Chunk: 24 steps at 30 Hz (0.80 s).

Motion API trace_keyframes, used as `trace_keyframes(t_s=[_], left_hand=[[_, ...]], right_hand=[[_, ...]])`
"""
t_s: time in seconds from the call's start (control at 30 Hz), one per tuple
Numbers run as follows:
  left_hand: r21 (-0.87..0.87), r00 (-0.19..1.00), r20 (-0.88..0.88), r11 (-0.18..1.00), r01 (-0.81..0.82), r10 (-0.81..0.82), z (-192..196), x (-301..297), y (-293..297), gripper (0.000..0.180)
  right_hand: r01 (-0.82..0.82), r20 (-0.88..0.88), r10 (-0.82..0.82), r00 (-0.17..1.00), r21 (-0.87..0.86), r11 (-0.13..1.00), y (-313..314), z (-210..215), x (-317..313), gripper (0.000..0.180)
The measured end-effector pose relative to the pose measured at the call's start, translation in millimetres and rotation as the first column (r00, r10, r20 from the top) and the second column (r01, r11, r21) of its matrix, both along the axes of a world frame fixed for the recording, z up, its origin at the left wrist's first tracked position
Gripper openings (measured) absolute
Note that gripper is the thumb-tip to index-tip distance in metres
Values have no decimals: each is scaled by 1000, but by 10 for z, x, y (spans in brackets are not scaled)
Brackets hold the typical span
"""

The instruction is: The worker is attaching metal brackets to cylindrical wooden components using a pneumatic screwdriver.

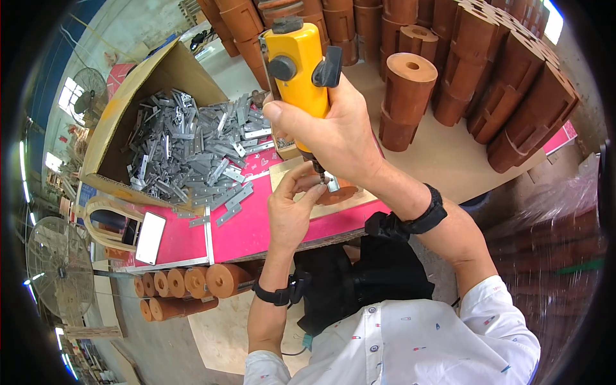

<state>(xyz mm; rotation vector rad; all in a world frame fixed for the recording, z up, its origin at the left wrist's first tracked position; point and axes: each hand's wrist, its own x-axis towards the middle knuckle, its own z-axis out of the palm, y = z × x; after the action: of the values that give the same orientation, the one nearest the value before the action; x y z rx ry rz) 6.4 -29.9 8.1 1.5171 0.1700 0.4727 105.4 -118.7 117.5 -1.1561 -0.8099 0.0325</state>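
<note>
My right hand [340,131] is wrapped round a yellow power screwdriver [298,77] with black knobs, held upright with its bit pointing down. My left hand [290,208] pinches with thumb and fingertips right at the tip of the bit; what is between them is too small to make out. Just beside the fingertips a small metal bracket [333,184] lies on a reddish-brown wooden piece [343,194]. That piece rests on a light wooden board [285,172], partly hidden by my hands.
Left of my hands, a tipped cardboard box [106,157] spills metal brackets [192,138] onto the pink tabletop [247,231]. A phone [151,237] lies at the left edge. Brown wooden cylinders [409,96] stand behind and to the right; more round pieces [226,281] lie below the table.
</note>
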Motion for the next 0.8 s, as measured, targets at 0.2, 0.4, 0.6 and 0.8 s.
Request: trace_keyframes(t_s=[0.2, 0.4, 0.6, 0.8], left_hand=[[-22, 1000, 4, 1000, -5, 5, -17, -5, -3, 37], [-25, 1000, 31, 1000, -5, 6, -14, 12, -15, 36], [-22, 998, 57, 1000, -15, 17, -34, 37, -39, 37], [-60, 997, 72, 998, -13, 17, -75, 44, -44, 35]], right_hand=[[-15, 18, 15, 1000, 8, 1000, 29, -36, 6, 43], [12, 46, -12, 999, 1, 1000, 10, -18, 11, 44], [2, 37, -2, 999, 8, 1000, 11, -19, 12, 44], [39, 57, -37, 998, -29, 999, -12, 16, 10, 43]])
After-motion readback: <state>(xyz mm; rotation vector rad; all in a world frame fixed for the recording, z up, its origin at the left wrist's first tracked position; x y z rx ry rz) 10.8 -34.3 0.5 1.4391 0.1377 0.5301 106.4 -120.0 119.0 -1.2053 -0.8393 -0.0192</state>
